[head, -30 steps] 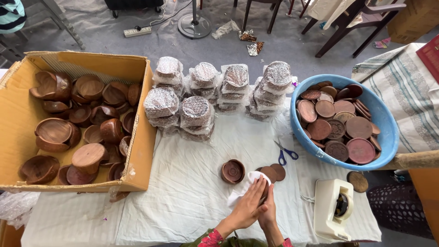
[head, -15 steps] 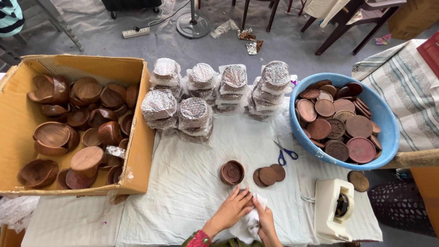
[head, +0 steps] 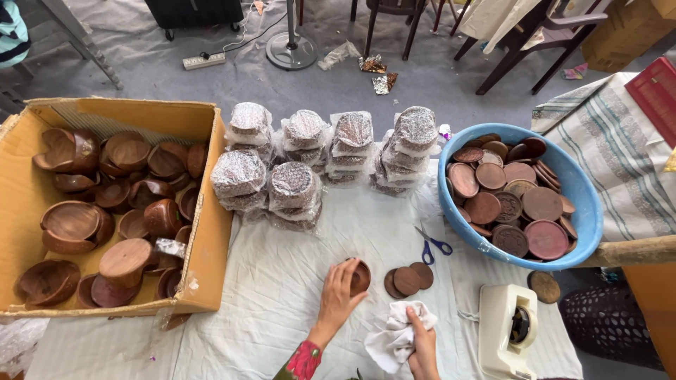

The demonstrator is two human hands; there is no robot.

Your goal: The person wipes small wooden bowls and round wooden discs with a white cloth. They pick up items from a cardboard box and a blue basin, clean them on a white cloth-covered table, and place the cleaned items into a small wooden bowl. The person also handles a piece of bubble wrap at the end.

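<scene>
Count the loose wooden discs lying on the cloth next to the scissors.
3 discs overlap in a short row on the white cloth, below the blue-handled scissors, right of the wooden bowl the left hand grips. More could be hidden beneath.

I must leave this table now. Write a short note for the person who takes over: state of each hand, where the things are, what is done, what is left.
Left hand: fingers closed around a small wooden bowl on the white table cloth.
Right hand: gripping a crumpled white cloth.
Three round wooden lids lie just right of the bowl, blue scissors behind them.
Done: stacks of wrapped pieces at the back of the table.
Left: many unwrapped bowls in the cardboard box, many lids in the blue basin.
A tape dispenser stands at the right.
</scene>
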